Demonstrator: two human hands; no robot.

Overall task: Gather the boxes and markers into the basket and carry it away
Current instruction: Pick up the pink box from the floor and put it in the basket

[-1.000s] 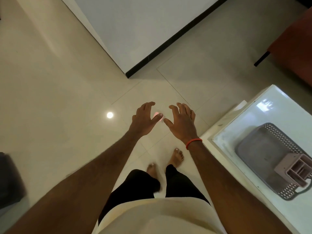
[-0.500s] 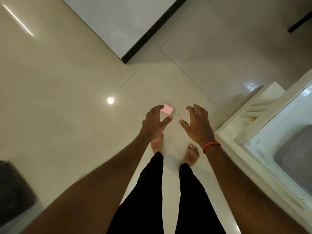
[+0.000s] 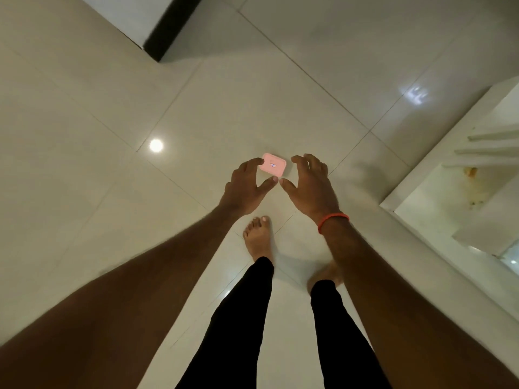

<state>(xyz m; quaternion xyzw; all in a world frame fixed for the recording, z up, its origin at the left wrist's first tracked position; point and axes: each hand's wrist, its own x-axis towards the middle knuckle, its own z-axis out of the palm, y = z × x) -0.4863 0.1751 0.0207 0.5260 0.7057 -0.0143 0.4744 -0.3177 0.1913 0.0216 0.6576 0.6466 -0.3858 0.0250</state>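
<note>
Two hands are hovering over a pink box point(image 3: 273, 164).
The left hand point(image 3: 247, 189) and right hand point(image 3: 311, 186) are spreading loosely curled fingers, gripping nothing; the box is lying on the floor point(image 3: 224, 94) at frame centre.

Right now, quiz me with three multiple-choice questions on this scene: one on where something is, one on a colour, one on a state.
1. Where does the pink box lie?
A. on the floor tiles
B. in a basket
C. on the white table

2. What colour is the band on the right wrist?
A. blue
B. orange-red
C. green

3. What do the left hand and right hand hold?
A. a marker each
B. the basket
C. nothing

Answers:
1. A, it lies flat on the tiles.
2. B, it shows orange-red against the arm.
3. C, both reach with fingers spread and empty.
</note>
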